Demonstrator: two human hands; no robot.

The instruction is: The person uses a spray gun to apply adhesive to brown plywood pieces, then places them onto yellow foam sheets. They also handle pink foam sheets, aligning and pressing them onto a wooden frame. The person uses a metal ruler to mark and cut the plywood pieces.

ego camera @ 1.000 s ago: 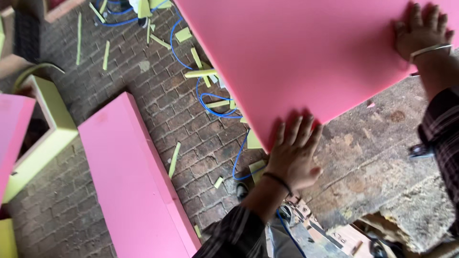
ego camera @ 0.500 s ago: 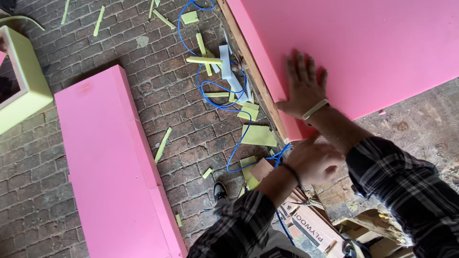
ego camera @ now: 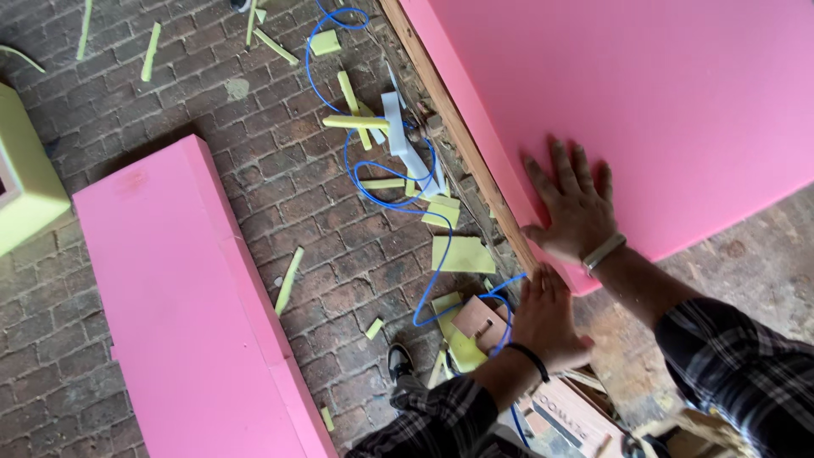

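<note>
Pink foam sheet (ego camera: pixel 661 110) lies flat on a worktop, its long edge running along a wooden strip (ego camera: pixel 458 136) above the brick floor (ego camera: pixel 254 195). Right hand (ego camera: pixel 577 208) presses on it open-palmed near the corner, gripping nothing; left hand (ego camera: pixel 547 318), fingers extended, pushes that corner's edge. Yellow offcuts (ego camera: pixel 462 253), a blue hose (ego camera: pixel 381 191) and a pink foam slab (ego camera: pixel 195 305) crowd the floor beside.

Right hand (ego camera: pixel 572 208) flat, fingers spread, on pink foam sheet (ego camera: pixel 661 102) lying on wooden table (ego camera: pixel 458 136). Left hand (ego camera: pixel 547 318) open, pressed against sheet's near edge. Below, brick floor (ego camera: pixel 212 102) strewn with yellow foam scraps (ego camera: pixel 462 253) and looped blue hose (ego camera: pixel 373 187). Thick pink foam slab (ego camera: pixel 182 305) on floor at left, yellow block (ego camera: pixel 25 182) beyond it. Shoe (ego camera: pixel 400 360) near scraps.
</note>
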